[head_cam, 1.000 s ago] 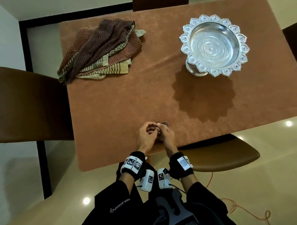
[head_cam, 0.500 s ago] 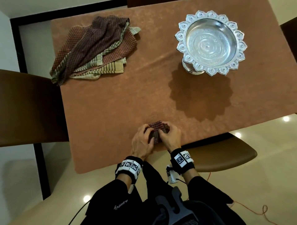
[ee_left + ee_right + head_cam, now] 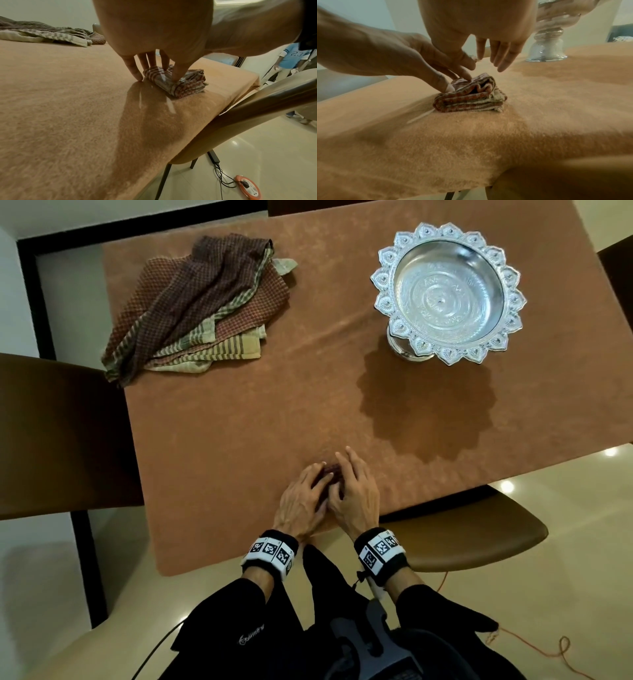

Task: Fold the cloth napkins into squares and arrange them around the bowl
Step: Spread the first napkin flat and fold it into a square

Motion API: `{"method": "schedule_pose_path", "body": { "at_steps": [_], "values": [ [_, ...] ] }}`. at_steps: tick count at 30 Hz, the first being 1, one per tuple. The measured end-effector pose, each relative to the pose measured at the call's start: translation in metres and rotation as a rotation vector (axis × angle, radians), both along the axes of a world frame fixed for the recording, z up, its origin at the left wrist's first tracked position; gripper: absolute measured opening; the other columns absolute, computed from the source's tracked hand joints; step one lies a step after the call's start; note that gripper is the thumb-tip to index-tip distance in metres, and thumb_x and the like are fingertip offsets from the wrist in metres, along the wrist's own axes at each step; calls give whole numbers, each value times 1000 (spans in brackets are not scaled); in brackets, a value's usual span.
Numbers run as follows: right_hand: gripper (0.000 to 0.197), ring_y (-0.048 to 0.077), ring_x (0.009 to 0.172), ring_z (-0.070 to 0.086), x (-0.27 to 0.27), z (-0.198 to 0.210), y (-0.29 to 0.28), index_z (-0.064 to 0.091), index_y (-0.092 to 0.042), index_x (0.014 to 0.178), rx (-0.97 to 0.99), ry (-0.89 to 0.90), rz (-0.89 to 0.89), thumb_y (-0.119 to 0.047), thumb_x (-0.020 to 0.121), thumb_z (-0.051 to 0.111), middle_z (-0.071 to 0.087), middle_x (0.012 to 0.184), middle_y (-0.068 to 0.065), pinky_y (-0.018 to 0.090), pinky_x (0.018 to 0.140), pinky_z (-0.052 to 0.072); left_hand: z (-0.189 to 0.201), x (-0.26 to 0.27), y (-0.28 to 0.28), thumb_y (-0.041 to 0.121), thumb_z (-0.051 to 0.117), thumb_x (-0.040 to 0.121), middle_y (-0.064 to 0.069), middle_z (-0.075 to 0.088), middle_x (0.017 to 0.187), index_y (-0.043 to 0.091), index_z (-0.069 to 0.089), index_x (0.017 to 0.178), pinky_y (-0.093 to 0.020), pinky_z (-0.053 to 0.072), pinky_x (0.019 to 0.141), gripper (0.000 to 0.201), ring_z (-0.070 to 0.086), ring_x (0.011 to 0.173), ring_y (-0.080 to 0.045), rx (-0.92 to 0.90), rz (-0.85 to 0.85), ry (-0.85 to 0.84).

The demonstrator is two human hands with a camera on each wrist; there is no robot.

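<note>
A small folded red-checked napkin [image 3: 330, 470] lies on the brown tablecloth near the table's front edge, mostly hidden under both hands in the head view. My left hand [image 3: 305, 494] presses straight fingers [image 3: 150, 63] down on the napkin [image 3: 188, 83]; one finger touches the cloth beside it. My right hand [image 3: 356, 484] is flat with straight fingers [image 3: 503, 60] just above the napkin [image 3: 471, 98], and contact is unclear. The silver pedestal bowl [image 3: 385, 302] stands at the far right. A pile of unfolded checked napkins [image 3: 198, 309] lies at the far left.
Brown chairs stand at the left [image 3: 51, 433] and at the near right [image 3: 462, 529] of the table. The table's front edge [image 3: 239, 563] is close to my wrists. A person in a blue shirt [image 3: 289, 56] stands off to the side. An orange cable reel [image 3: 247, 188] lies on the floor.
Both hands held the folded napkin with curled fingers. It now lies on the table, and the fingers have straightened out over it, the left hand pressing it down.
</note>
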State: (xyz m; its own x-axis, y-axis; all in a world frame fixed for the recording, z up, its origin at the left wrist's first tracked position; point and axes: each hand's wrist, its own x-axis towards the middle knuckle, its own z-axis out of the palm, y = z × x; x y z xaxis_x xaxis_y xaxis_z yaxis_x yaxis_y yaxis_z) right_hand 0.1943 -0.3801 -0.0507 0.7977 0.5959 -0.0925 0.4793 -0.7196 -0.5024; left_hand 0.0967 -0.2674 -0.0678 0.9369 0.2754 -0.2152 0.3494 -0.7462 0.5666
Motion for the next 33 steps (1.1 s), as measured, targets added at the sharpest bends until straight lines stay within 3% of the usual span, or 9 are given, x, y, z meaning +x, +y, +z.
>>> {"method": "schedule_pose_path", "body": {
  "at_steps": [4, 7, 9, 15, 20, 27, 30, 31, 33],
  "values": [
    [52, 26, 153, 38, 6, -11, 8, 51, -14, 153, -31, -45, 128, -31, 104, 41, 41, 166, 10, 48, 120, 36, -3, -3, 2, 27, 53, 99, -6, 33, 166, 13, 40, 157, -45, 37, 121, 61, 28, 155, -24, 21, -32, -39],
    [61, 21, 162, 17, 5, -31, 7, 38, -14, 162, -169, -37, 143, -42, 110, 25, 22, 174, 7, 53, 129, 11, -3, -9, -5, 34, 48, 98, -7, 12, 173, 8, 22, 163, -49, 19, 128, 74, 6, 161, -19, 143, -53, 17],
    [64, 20, 163, 7, 2, -43, 2, 25, -15, 166, -226, -43, 129, -45, 110, 22, 9, 177, 5, 54, 129, 3, -8, -17, -10, 43, 45, 98, -10, -1, 174, 7, 11, 164, -52, 10, 129, 83, -3, 161, -21, 220, -84, 77],
    [64, 20, 163, 5, 4, -53, -6, 19, -22, 168, -260, -82, 152, -46, 109, 28, 4, 177, 6, 56, 130, 6, -25, -29, -9, 60, 46, 96, -12, -4, 173, 6, 6, 164, -56, 11, 128, 96, -1, 161, -27, 283, -133, 98],
    [70, 22, 164, 2, -1, -46, -6, 16, -17, 168, -246, -62, 120, -49, 108, 28, 1, 177, 9, 54, 130, 2, -16, -34, -13, 59, 47, 96, -15, 1, 173, 4, 10, 164, -54, 12, 129, 95, 2, 161, -27, 247, -61, 72],
    [71, 22, 164, 0, -1, -48, -14, 11, -17, 169, -276, -52, 155, -50, 108, 28, -1, 177, 9, 57, 130, 5, -13, -41, -28, 60, 39, 100, -12, 6, 173, 4, 15, 163, -55, 22, 125, 88, 7, 161, -24, 199, -129, 76],
    [71, 21, 162, 12, 2, -38, -12, 17, -16, 168, -201, 6, 111, -52, 108, 31, 12, 176, 10, 52, 130, 9, -4, -39, -30, 54, 43, 100, -10, 15, 172, 6, 23, 162, -46, 27, 125, 82, 19, 158, -22, 103, -20, 23],
    [69, 23, 158, 27, 2, -31, -12, 26, -14, 165, -144, 30, 56, -51, 107, 35, 27, 172, 12, 51, 127, 20, 0, -38, -31, 49, 46, 100, -10, 22, 170, 7, 29, 160, -41, 35, 121, 76, 31, 152, -21, 46, 69, -15],
    [59, 29, 130, 60, 4, -13, -11, 49, -14, 152, -33, 79, -124, -45, 103, 47, 61, 146, 12, 47, 110, 46, 10, -31, -32, 39, 55, 99, -8, 42, 157, 8, 42, 152, -34, 50, 102, 63, 54, 126, -20, -67, 307, -65]
  ]
}}
